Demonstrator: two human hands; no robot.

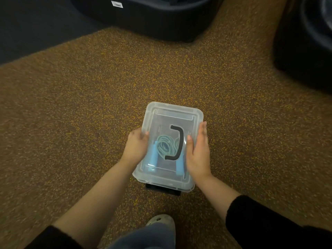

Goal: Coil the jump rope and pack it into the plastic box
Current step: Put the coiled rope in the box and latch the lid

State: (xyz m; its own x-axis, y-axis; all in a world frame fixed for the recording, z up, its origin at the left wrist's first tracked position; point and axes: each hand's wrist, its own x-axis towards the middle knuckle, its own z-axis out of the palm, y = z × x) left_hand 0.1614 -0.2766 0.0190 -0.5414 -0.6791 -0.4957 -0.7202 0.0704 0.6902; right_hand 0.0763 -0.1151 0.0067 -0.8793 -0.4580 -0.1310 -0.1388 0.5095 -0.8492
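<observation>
Plastic box [158, 178]: I see it clear and rectangular, standing on the floor in front of my feet, long side running away from me.
Lid [172, 112]: translucent, seated on top of the box; a black curved carry handle [177, 142] lies across its middle.
Jump rope [164, 145]: inside the box, seen through the lid. The teal cord is in a loose coil near the centre. Two light blue handles lie along the left and right inner sides, toward the near end.
Left hand [135, 147]: on the left edge of the lid, thumb over the top, fingers hidden down the side. Grip narrow, pinching the lid rim.
Right hand [198, 151]: on the right edge of the lid, thumb lying on top, fingers reaching along the side. Grip narrow, clasping the lid and box edge.
Floor [89, 105]: brown carpet with yellow flecks.
Latch [162, 189]: a black piece shows at the near end under the lid rim; I cannot tell whether it is fastened.
Surroundings: dark furniture base [152, 20] at the top, another dark shape [305, 51] at the right edge.
Foot: a pale shoe [161, 220] shows below the box.
</observation>
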